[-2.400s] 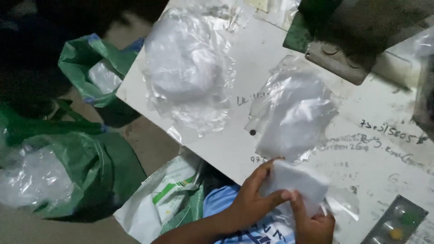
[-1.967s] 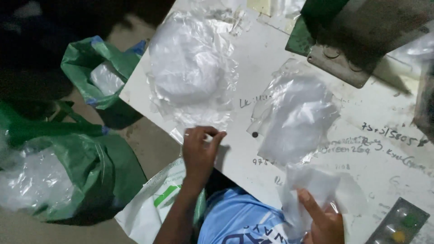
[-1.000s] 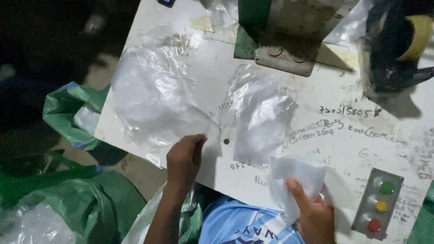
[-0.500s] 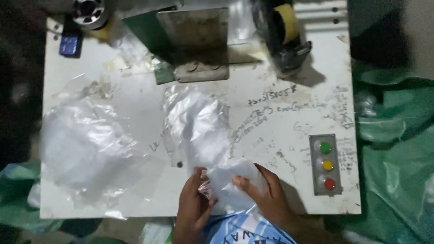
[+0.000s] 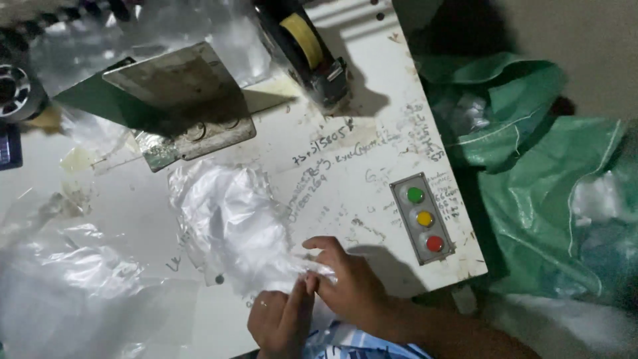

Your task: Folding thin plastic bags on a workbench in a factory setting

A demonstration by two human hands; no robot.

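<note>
Both my hands meet at the near edge of a white worktable (image 5: 372, 133). My left hand (image 5: 279, 322) and my right hand (image 5: 349, 282) pinch the near edge of a clear plastic bag (image 5: 229, 223) that lies crumpled across the table's middle. The fingertips of both hands touch the same bit of film. A larger heap of clear plastic bags (image 5: 73, 292) lies to the left of my left hand. My blue patterned sleeve or shirt (image 5: 352, 339) shows at the bottom edge.
A panel with green, yellow and red buttons (image 5: 424, 218) sits right of my right hand. A metal plate on a green base (image 5: 179, 100) and a device with a yellow tape roll (image 5: 302, 40) stand at the back. Green woven sacks (image 5: 551, 186) lie beyond the table's right edge.
The view has swung right and closer to the table. My left hand left the big plastic heap and joined my right hand, both now pinching the plastic film at the near edge.
</note>
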